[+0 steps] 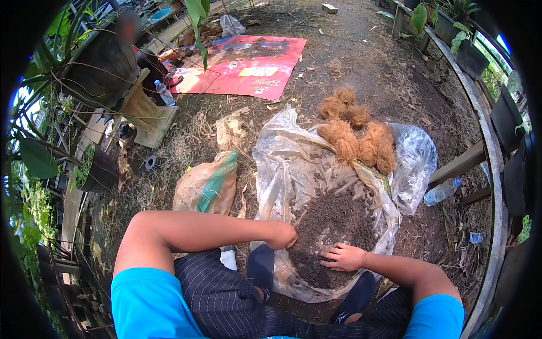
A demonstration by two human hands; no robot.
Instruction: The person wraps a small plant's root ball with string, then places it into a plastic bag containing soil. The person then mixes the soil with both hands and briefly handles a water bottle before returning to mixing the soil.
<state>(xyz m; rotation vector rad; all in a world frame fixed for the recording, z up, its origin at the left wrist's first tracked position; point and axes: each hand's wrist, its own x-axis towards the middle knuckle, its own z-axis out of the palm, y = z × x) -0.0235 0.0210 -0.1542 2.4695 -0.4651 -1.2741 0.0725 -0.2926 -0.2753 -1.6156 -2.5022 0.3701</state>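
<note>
Dark crumbly soil (334,216) lies heaped on a clear plastic sheet (275,156) spread on the ground before me. My left hand (281,235) is at the left edge of the soil, its fingers curled under; whether they hold anything is hidden. On the near part of the heap rests my right hand (345,257), palm down with the fingers apart. Several balls of brown coconut fibre (366,140) sit at the far side of the sheet. A tan woven sack with a green stripe (207,186) stands left of the sheet, beyond my left forearm.
A red printed banner (271,68) with soil on it lies farther off, beside a partly hidden person (150,72). Plastic bottles (442,191) lie on the right. A large black pot (101,68) stands on a pedestal (146,114) at left; a rail (493,169) curves along the right.
</note>
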